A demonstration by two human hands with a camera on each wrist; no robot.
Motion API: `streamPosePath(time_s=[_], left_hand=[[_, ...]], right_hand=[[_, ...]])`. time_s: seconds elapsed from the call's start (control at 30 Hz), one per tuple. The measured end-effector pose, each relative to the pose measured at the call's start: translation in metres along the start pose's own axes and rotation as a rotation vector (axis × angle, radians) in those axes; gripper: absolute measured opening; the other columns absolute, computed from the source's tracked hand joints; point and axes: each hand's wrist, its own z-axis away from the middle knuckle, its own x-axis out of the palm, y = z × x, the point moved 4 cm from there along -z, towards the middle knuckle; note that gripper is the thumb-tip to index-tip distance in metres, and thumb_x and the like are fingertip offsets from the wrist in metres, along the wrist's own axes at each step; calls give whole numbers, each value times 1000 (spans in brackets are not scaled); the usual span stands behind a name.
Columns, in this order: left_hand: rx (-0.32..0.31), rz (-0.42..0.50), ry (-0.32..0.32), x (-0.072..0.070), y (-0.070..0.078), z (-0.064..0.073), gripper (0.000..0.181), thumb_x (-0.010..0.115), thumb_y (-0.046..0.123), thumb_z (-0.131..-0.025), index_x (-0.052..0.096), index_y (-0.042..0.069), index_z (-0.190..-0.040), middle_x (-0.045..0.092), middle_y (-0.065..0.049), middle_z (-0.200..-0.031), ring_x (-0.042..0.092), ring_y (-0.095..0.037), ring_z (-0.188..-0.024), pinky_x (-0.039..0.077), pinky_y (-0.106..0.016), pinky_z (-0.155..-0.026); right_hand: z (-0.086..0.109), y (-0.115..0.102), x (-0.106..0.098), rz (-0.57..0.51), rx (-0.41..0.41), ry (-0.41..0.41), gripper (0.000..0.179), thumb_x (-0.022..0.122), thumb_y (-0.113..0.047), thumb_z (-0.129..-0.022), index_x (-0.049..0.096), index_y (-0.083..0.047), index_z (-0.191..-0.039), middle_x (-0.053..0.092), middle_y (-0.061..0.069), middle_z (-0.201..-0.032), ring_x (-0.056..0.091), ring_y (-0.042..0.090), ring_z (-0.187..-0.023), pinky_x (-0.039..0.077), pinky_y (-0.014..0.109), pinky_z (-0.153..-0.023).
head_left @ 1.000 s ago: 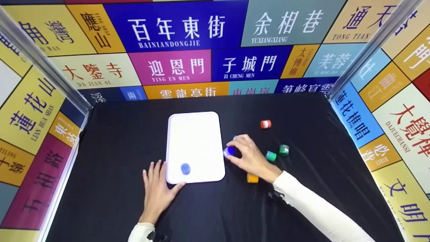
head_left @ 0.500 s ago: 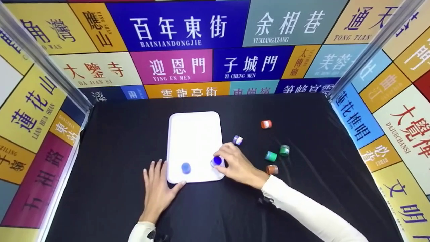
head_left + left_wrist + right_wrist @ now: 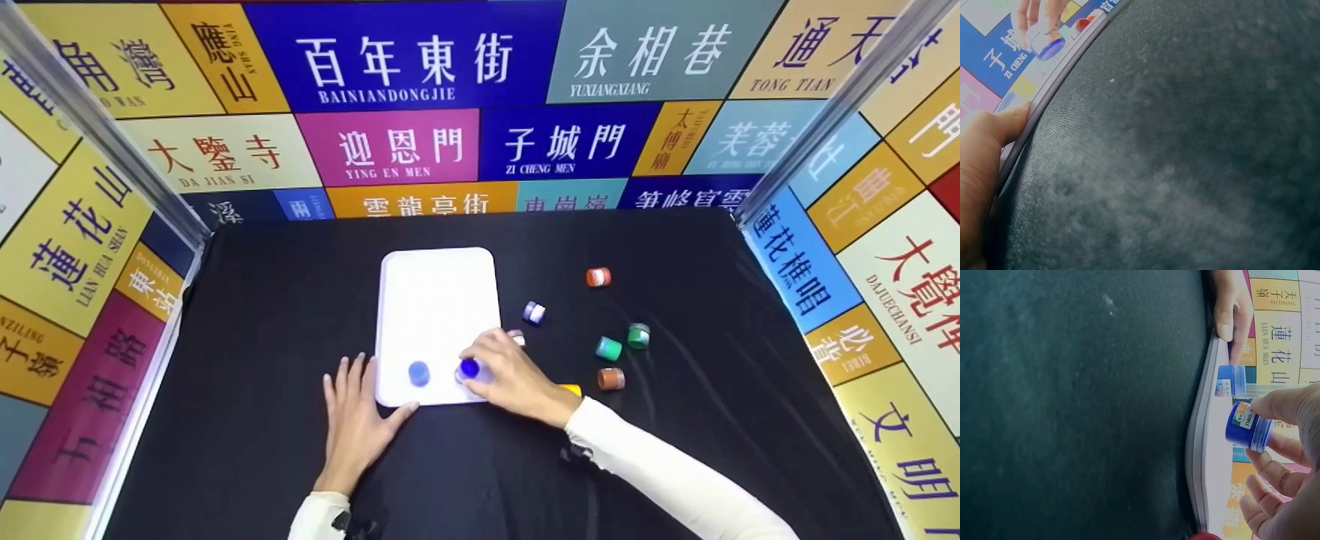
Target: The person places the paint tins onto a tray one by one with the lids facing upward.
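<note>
A white board (image 3: 439, 300) with rounded corners lies on the black cloth. My left hand (image 3: 356, 420) rests at its near left corner, fingers stretched along the side and thumb at the near edge. Over the board's near right part, my right hand (image 3: 514, 379) pinches a dark blue paint jar (image 3: 1247, 426) between thumb and fingers. Whether that jar touches the board I cannot tell. A lighter blue paint jar (image 3: 418, 373) stands on the board close to the left thumb. The right wrist view has the two jars side by side, a small gap between them.
Right of the board sit a purple jar (image 3: 534, 313), an orange-red jar (image 3: 598, 277), two green jars (image 3: 638, 336) and a brown jar (image 3: 610, 379). The right hand and arm partly hide a pale jar (image 3: 517, 338) and a yellow jar (image 3: 572, 390). Printed panels (image 3: 386, 146) surround the table.
The right hand has carried the dark blue jar leftward from beside the board's right edge to over its near part, closer to the lighter blue jar. The left hand stays in place.
</note>
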Motion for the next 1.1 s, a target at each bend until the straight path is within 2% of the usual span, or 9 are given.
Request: streamPosePath(time_s=[0.3,0.43,0.7,0.93,1.1], left_hand=[[8,-1,4,0,0,1,108,85,65,-86,48,-2,-163,42,-29,-169,25,-52,-163,5,-73,-131],[16,-9,7,-1,1,1,108,85,65,-86,48,-2,-162,42,-29,-169,25,-53,-163,6,-74,-131],[-9,-16,-39,0,-1,1,108,80,68,-90,44,0,-166,39,-27,-172,21,-49,-165,2,-70,-132],[-4,-20,-25,0,-1,0,108,81,68,-89,46,1,-165,40,-28,-171,23,-50,-165,4,-71,-132],[3,-17,-19,0,-1,0,107,82,67,-89,46,0,-164,41,-28,-170,24,-50,-164,4,-72,-132]], right_hand=[[-3,0,11,-11,36,-37,27,86,-22,-96,80,-9,-120,73,3,-113,59,25,-116,51,42,-103],[-4,0,16,-10,14,-33,26,86,-21,-96,79,-8,-118,73,3,-111,60,25,-113,53,41,-101],[-6,-3,24,36,-17,-70,24,82,-22,-100,79,-8,-119,74,2,-112,60,24,-114,52,42,-101],[-9,-5,25,75,-23,-101,28,82,-19,-97,78,-9,-123,72,2,-115,58,24,-118,50,43,-106],[-8,-3,25,68,-26,-95,32,85,-20,-94,78,-8,-123,72,3,-116,58,24,-118,50,44,-106]])
